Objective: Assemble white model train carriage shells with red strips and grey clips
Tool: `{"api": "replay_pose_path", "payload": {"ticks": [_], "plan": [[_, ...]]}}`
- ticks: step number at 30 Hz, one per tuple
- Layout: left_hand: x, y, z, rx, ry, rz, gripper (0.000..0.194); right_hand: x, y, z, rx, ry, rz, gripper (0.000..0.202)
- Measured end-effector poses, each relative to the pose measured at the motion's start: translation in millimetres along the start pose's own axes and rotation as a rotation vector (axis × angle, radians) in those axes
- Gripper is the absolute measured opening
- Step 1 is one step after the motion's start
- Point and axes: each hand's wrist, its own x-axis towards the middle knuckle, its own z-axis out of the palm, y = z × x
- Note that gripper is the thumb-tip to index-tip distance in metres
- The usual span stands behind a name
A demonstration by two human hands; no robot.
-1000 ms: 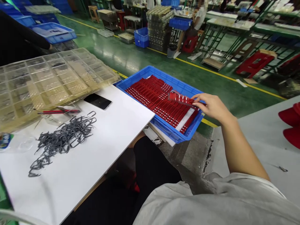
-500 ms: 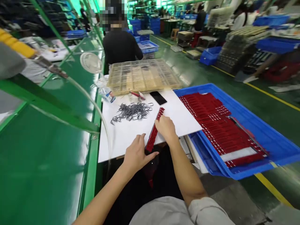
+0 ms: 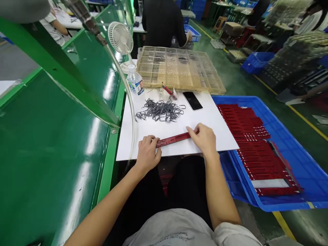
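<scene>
A long, narrow red strip-shaped part [image 3: 172,139] with slots along it lies nearly level over the front of the white board [image 3: 220,136]. My left hand [image 3: 148,152] is closed on its left end, thumb below and fingers above. Its right end is pinched between thumb and fingers of my right hand [image 3: 204,138]. Just beyond the strip is a loose pile of dark grey bent loops [image 3: 164,111]. At the right, a blue tray [image 3: 258,102] holds rows of similar red parts [image 3: 258,147].
Behind the pile are a phone [image 3: 192,100], a bottle [image 3: 135,80], a small fan [image 3: 120,37] and a clear compartment case [image 3: 176,68]. A hose [image 3: 128,89] hangs along the left, beside a green frame [image 3: 107,164]. A person in black [image 3: 164,24] sits ahead.
The red strip has swung from steeply slanted to nearly level. My right hand has moved right to its far end; my left hand has risen onto the board's edge. The view has shifted.
</scene>
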Motion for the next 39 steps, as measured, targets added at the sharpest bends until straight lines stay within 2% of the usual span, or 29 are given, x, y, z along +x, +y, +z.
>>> {"api": "replay_pose_path", "payload": {"ticks": [3,5,7,10,13,16,19,24,29,34,39], "plan": [[-5.6,-0.8,2.1,0.036,0.098,-0.047,0.056,34.4,52.2,0.4,0.265,0.278,-0.1,0.034],[-8.9,5.5,5.9,0.088,0.157,0.041,0.059,69.5,84.7,-2.2,0.417,0.404,-0.033,0.037],[-8.9,17.6,11.7,0.142,0.185,0.174,0.059,108.9,107.8,-5.5,0.506,0.518,0.099,0.041],[0.1,40.6,22.7,0.186,0.138,0.313,0.069,160.7,120.2,-6.0,0.508,0.601,0.258,0.04],[14.4,55.0,32.8,0.215,0.059,0.368,0.079,187.5,113.4,4.0,0.432,0.584,0.311,0.036],[21.9,53.7,38.8,0.231,0.028,0.357,0.08,189.6,103.5,19.5,0.32,0.5,0.309,0.033],[19.9,46.5,41.5,0.213,0.058,0.332,0.071,183.2,98.0,29.9,0.212,0.382,0.244,0.031],[15.7,43.3,44.4,0.19,0.13,0.324,0.064,180.3,93.2,27.1,0.094,0.263,0.216,0.03],[18.2,37.2,42.8,0.17,0.201,0.31,0.052,181.4,86.0,20.5,0.032,0.216,0.222,0.032],[21.0,32.3,41.4,0.148,0.203,0.295,0.045,180.7,79.0,17.6,0.002,0.188,0.25,0.035],[21.3,32.6,44.5,0.148,0.201,0.306,0.046,179.4,75.3,15.3,-0.009,0.174,0.254,0.033]]}}
